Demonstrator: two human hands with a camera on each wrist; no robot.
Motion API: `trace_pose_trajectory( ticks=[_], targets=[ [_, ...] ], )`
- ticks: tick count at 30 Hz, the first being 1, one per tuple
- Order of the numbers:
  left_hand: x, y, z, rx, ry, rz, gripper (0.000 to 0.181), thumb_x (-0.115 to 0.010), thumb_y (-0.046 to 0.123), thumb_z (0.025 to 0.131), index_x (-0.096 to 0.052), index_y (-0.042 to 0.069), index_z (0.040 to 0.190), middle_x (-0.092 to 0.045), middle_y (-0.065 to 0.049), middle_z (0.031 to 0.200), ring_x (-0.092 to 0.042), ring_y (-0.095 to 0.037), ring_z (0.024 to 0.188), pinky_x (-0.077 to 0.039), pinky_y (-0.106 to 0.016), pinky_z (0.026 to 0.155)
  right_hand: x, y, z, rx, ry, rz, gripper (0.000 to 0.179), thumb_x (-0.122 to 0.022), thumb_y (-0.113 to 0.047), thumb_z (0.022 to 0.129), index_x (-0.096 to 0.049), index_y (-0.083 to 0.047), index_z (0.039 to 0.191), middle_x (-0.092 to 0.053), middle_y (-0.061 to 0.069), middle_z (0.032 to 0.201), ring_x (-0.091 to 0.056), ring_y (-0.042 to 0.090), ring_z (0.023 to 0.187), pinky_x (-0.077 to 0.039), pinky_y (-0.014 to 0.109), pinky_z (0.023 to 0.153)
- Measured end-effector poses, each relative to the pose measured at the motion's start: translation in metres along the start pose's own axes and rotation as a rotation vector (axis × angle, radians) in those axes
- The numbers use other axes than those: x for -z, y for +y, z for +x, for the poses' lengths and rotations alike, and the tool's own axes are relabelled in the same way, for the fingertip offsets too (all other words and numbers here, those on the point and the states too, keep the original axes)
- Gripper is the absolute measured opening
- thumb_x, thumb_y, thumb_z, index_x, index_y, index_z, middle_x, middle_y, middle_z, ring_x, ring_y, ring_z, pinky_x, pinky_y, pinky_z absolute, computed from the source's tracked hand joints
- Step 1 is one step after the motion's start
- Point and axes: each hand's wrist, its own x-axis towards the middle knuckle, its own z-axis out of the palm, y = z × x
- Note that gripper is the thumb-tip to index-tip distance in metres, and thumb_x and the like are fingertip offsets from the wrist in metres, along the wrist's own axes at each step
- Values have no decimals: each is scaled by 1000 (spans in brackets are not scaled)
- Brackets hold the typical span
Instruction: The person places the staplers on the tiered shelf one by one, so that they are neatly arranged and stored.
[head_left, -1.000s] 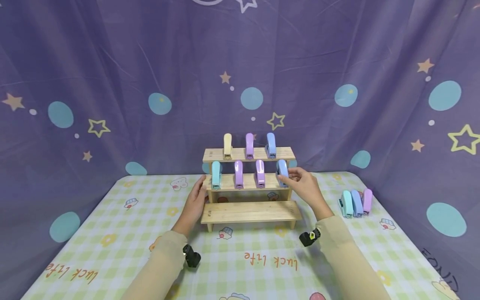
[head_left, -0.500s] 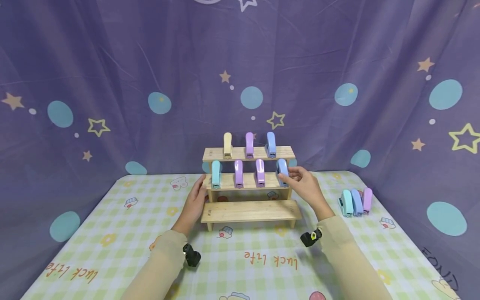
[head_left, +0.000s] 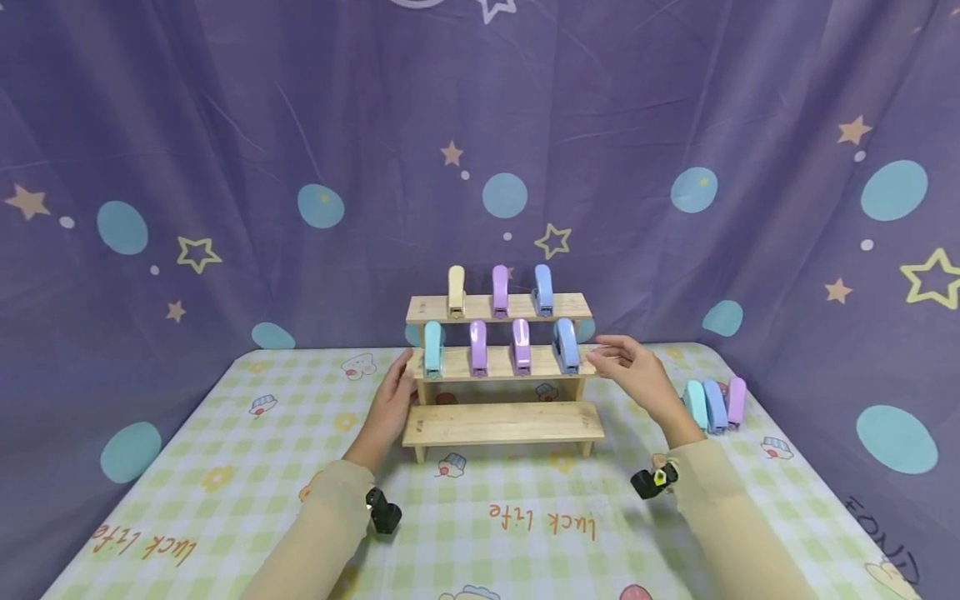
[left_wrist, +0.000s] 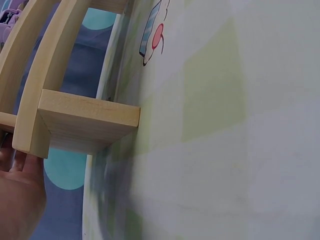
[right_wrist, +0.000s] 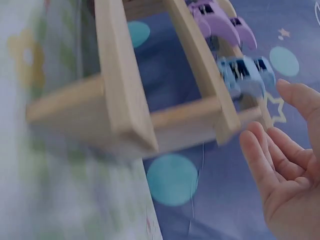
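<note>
Right wrist view: the right hand [right_wrist: 290, 192], fingers spread, holds nothing, just beside a blue stapler [head_left: 568, 348] on the middle shelf [head_left: 500, 364], long axis front to back. The left hand [head_left: 388, 404] touches the stand [head_left: 502, 423] with straight fingers. Only the head view shows all ten staplers: three above, four on that shelf, three on the tablecloth [head_left: 247, 475].

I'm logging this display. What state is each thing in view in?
Wooden stand: upright on the tablecloth
Left hand: touching the stand's left end
Right hand: holding nothing, close beside a blue stapler
Top-tier staplers: standing, three in a row
Middle-tier staplers: standing, four in a row
Tablecloth staplers: standing side by side, three
</note>
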Motion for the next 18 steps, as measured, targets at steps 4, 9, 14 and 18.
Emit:
trace_pose_trajectory(
  ticks=[4,9,14,18],
  targets=[
    [0,-2,1,-9,9,-6,51,-33,26,112,-24,13,160,-25,-15,162,-35,-36,142,-35,-50,115,17,9,-7,-5,35,-83,60,-67,-44,96,-53,-8,142,-65,15,125,-68,25,102,-57,43,91],
    [1,-5,2,-23,6,-28,51,-33,25,112,-25,13,160,-26,-16,162,-36,-36,142,-35,-50,115,43,21,-18,-27,63,-219,61,-64,-47,98,-53,-8,142,-66,16,124,-69,21,96,-57,46,88],
    [1,-5,1,-15,-5,-13,52,-32,29,112,-23,15,161,-24,-12,163,-34,-35,143,-35,-50,115,67,28,-32,-76,79,-325,63,-60,-50,98,-53,-6,142,-64,18,127,-66,31,105,-57,40,84],
    [0,-4,1,-23,-4,-5,52,-32,30,112,-23,16,161,-24,-12,163,-34,-35,143,-36,-50,114,83,37,-43,-134,88,-392,69,-59,-57,96,-54,-5,141,-61,21,131,-58,38,117,-53,50,89]
  ],
)
